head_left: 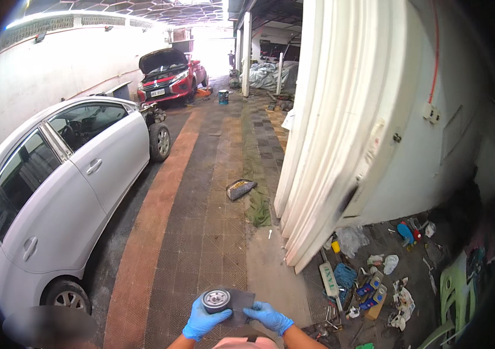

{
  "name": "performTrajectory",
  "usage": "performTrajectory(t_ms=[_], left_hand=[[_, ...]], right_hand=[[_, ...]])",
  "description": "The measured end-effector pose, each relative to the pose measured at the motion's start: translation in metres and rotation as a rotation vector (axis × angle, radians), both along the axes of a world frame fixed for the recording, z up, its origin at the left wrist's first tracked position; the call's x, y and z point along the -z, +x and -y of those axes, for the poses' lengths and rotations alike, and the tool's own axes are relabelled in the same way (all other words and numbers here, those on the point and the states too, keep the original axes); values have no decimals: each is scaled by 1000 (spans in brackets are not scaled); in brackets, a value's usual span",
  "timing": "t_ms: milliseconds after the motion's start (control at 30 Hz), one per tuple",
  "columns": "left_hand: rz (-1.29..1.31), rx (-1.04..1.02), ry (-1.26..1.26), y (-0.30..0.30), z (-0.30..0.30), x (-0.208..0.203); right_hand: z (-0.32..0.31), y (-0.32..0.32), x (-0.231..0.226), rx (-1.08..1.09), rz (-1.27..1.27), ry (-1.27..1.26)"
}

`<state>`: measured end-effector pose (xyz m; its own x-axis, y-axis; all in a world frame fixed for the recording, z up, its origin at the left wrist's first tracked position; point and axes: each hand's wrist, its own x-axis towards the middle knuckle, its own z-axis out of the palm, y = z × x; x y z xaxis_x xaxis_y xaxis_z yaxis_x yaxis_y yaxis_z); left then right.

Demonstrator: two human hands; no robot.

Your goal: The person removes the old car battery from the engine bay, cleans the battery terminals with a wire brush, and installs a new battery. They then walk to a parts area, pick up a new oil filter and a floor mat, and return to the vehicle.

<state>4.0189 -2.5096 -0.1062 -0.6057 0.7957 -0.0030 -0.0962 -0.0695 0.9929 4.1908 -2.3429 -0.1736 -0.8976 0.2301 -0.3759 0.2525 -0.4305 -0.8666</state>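
My left hand [199,321], in a blue glove, is closed around an oil filter [216,299]. The filter's round silver end with its ring of holes faces up. Beside it is a dark grey sheet [242,301], possibly sandpaper, pinched along its right side by my right hand [270,318], also gloved in blue. The sheet's left edge meets the filter near my left thumb. Both hands are close together at the lower middle of the view, in front of my body.
A white car [102,168] stands along the left wall. Farther off is a red car [169,81] with its hood raised. A folding door [329,116] rises at right; bottles [369,291], tools and a green plastic chair [454,294] lie beyond it. A dark car part [240,188] rests ahead.
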Motion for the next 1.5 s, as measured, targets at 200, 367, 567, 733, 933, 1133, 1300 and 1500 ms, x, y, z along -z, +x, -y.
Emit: performTrajectory(t_ms=[200,367,567,733,933,1133,1300,1500], left_hand=[[85,-23,-41,-136,-137,3],[147,-256,-35,-258,-214,7],[29,-333,-52,-415,-318,32],[15,-313,-94,-556,-426,18],[-138,-105,-214,-741,-548,19],[16,-167,-208,-873,-679,60],[124,-317,-198,-980,-761,69],[-29,-412,-202,-1140,-857,53]], right_hand=[[-150,-164,8,162,-47,274],[-256,-307,-30,-179,-14,526],[-366,-479,-33,-329,45,897],[-505,-576,2,131,72,927],[-682,-652,64,505,233,793],[-824,-790,89,386,368,839],[-911,-989,23,173,153,956],[-1064,-1193,42,119,15,955]])
